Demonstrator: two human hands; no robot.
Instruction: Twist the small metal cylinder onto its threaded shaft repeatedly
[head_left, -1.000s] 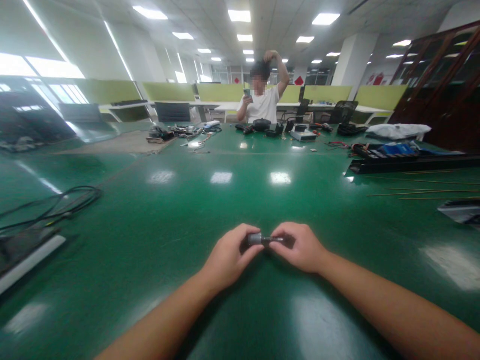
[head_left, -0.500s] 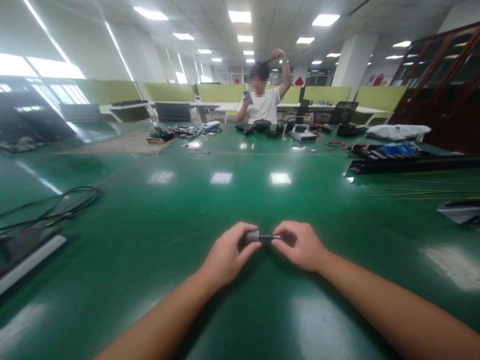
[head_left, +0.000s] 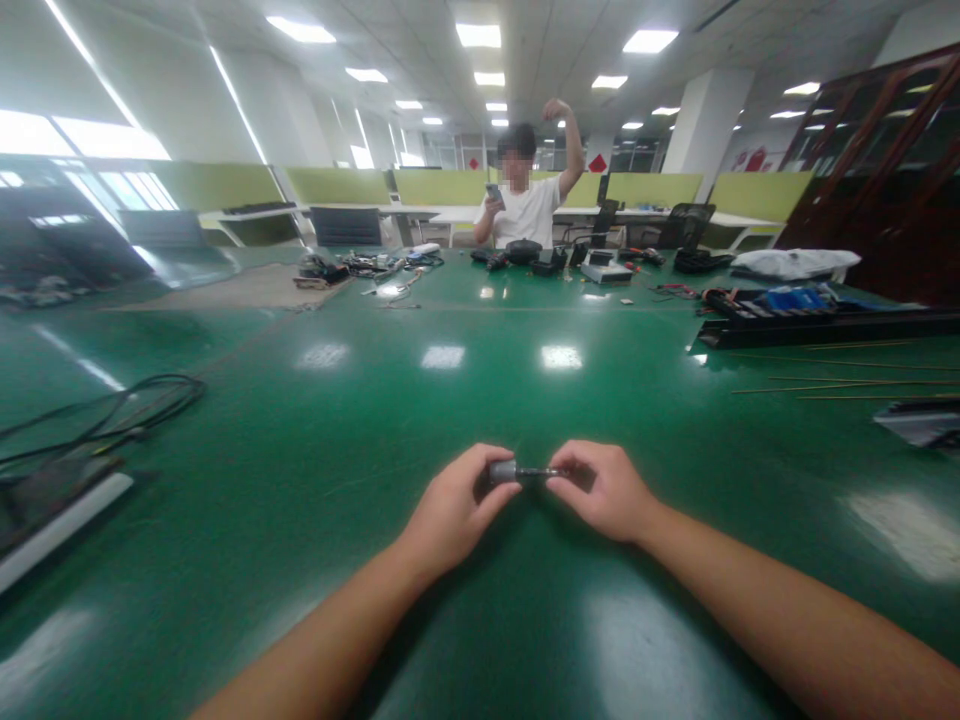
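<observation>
Over the green table, my left hand [head_left: 459, 505] is closed around a short grey cylinder [head_left: 503, 471], thumb below and fingers above. A thin dark rod [head_left: 534, 472] stands out of the cylinder's right end and lies roughly level. My right hand [head_left: 606, 490] pinches the rod's far end between thumb and fingers, which hide its tip. Both hands are at about the same height, a short gap apart, with the rod bridging them. Blur keeps me from telling what kind of part this is.
Black cables [head_left: 150, 405] and a device with a pale edge [head_left: 67, 530] lie at left. Thin rods [head_left: 840, 390] and a long black channel [head_left: 817, 328] are at right. Across the green table [head_left: 360, 400], electronics [head_left: 525, 250] stand before a seated person [head_left: 525, 210] holding a phone.
My right hand has shifted very slightly right, and a little more rod shows between the hands. My left hand is nearly still. Across the table, the person's raised hand has let go of their hair.
</observation>
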